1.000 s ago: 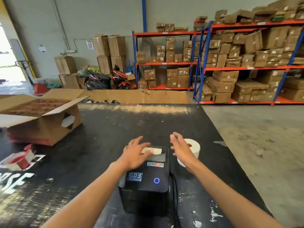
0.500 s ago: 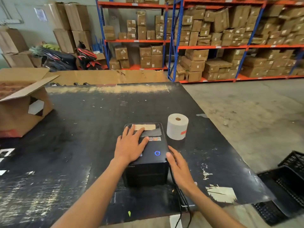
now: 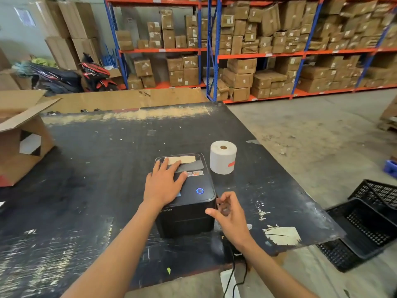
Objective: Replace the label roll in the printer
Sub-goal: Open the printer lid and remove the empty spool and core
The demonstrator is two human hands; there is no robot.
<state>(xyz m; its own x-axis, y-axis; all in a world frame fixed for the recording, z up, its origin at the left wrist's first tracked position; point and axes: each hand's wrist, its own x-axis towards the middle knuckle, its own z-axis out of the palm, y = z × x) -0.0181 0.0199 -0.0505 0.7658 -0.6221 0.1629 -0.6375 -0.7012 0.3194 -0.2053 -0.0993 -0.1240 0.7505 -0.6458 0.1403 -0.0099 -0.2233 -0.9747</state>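
Note:
A black label printer [image 3: 193, 203] sits near the front of the dark table [image 3: 96, 168], lid closed, with a blue ring light lit on top. My left hand [image 3: 163, 183] lies flat on the lid, fingers spread, holding nothing. My right hand [image 3: 229, 214] hovers by the printer's right side near its front corner, fingers loosely curled and empty. A white label roll [image 3: 222, 158] with a red mark stands upright on the table just beyond and to the right of the printer. A black cable [image 3: 234, 269] hangs off the table's front edge.
An open cardboard box [image 3: 21, 147] stands at the table's left. Black plastic crates [image 3: 369, 222] lie on the floor at the right. Shelving full of cartons [image 3: 268, 50] and a parked scooter [image 3: 94, 76] are behind the table.
My right hand has come back from beside the label roll to the printer's right front side and curled its fingers. My left hand stays flat on the lid. The view has tilted down.

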